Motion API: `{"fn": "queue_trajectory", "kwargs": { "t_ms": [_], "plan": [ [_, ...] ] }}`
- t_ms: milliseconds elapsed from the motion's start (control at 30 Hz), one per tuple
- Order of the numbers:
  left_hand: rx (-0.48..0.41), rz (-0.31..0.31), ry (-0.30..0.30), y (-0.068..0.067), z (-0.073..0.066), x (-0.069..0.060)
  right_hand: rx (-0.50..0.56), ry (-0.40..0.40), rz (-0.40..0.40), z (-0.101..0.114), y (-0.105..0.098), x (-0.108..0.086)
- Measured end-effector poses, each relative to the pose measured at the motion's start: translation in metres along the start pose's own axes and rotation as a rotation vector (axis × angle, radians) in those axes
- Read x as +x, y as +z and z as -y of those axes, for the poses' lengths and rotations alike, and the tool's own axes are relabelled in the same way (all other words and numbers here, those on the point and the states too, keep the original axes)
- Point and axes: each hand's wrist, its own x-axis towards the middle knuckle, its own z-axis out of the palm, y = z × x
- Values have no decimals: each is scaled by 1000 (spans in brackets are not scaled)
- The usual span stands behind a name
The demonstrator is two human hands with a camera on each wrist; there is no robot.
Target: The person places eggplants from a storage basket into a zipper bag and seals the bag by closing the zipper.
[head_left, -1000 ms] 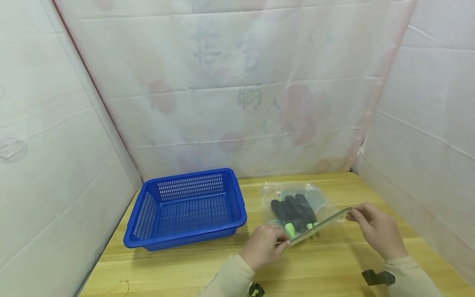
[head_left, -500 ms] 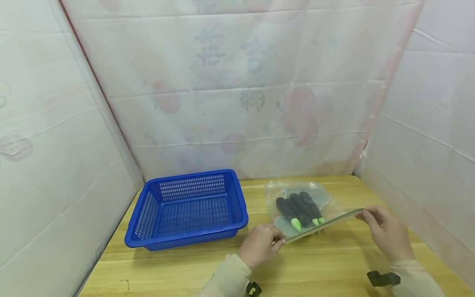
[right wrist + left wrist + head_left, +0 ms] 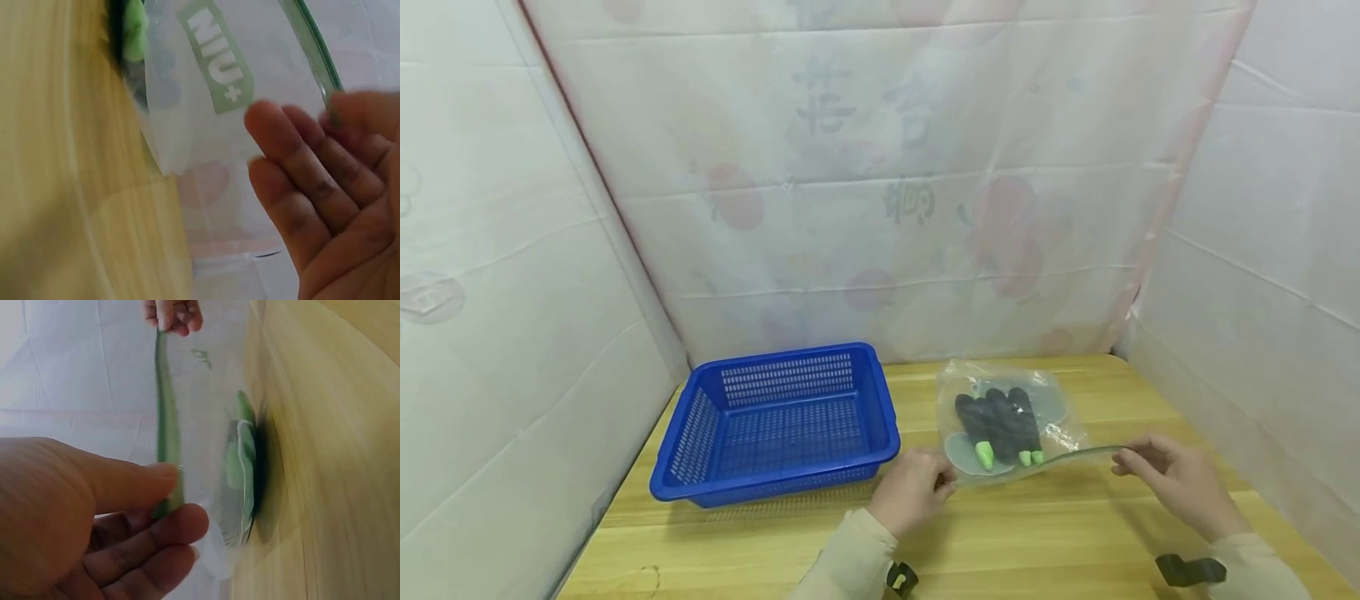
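A clear zip bag (image 3: pixel 1063 435) lies at the right of the table, with several dark eggplants (image 3: pixel 1000 421) with light green stem ends inside. My left hand (image 3: pixel 913 490) pinches the left end of its front edge between thumb and forefinger. In the left wrist view that green zip strip (image 3: pixel 166 419) runs stretched from my thumb up to the other hand. At the strip's right end, my right hand (image 3: pixel 1176 482) pinches the corner. The right wrist view shows a green printed label (image 3: pixel 219 62) on the bag; the fingertips at the strip are partly hidden there.
A blue perforated basket (image 3: pixel 775 425) stands on the left of the wooden table (image 3: pixel 760 550), with nothing seen in it. Pale printed cloth walls (image 3: pixel 865 233) enclose the table at the back and both sides.
The bag's front edge has come lower and flatter. My left hand has shifted left and my right hand slightly right and down, both still holding the edge.
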Motion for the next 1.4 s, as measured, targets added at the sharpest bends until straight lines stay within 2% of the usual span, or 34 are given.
{"fn": "queue_trajectory", "kwargs": {
  "t_ms": [167, 300, 433, 600, 767, 900, 1033, 1200, 1400],
  "plan": [
    [38, -2, 11, -2, 2, -1, 90, 55, 100, -1, 6, -4],
    [92, 1, 16, 0, 3, -3, 83, 90, 152, -3, 12, -5],
    [155, 50, -5, 3, 5, -6, 76, 52, 223, -6, 17, -7],
    [213, 114, -38, 4, 6, -9, 151, 30, 355, -7, 23, -7],
    [273, 164, -53, 5, 7, -10, 170, 8, 424, -2, 32, -7],
    [267, 218, -70, 5, 5, -10, 166, -49, 500, 2, 39, -6],
    [237, 256, -88, 6, 5, -9, 208, -95, 595, 5, 47, -7],
    [224, 265, -90, 8, 6, -9, 291, -35, 699, 10, 57, -8],
    [232, 274, -88, 9, 7, -11, 281, -6, 713, 14, 64, -11]
  ]
}}
